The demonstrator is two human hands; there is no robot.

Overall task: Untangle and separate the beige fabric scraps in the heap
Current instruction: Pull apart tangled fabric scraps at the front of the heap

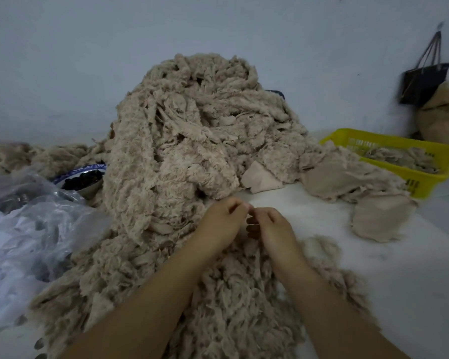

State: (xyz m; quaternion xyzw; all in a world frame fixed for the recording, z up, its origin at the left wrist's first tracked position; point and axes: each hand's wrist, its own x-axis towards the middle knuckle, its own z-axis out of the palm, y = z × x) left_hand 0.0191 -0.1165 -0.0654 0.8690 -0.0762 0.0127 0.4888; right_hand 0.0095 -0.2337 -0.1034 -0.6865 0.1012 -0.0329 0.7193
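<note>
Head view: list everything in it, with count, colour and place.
heap of fabric scraps: one, beige, centre
loose scraps: several, beige, right of heap
basket: one, yellow, right, holding scraps
bowl: one, blue-white rim, dark contents, left of heap
plastic bags: count unclear, clear, left
handbag: one, black, hanging upper right
sack: one, beige, below handbag
table: one, white, underneath
thin strand: one, pale, front centre
left hand: one, bare, before heap, pinching strand
right hand: one, bare, beside it, pinching strand
</note>
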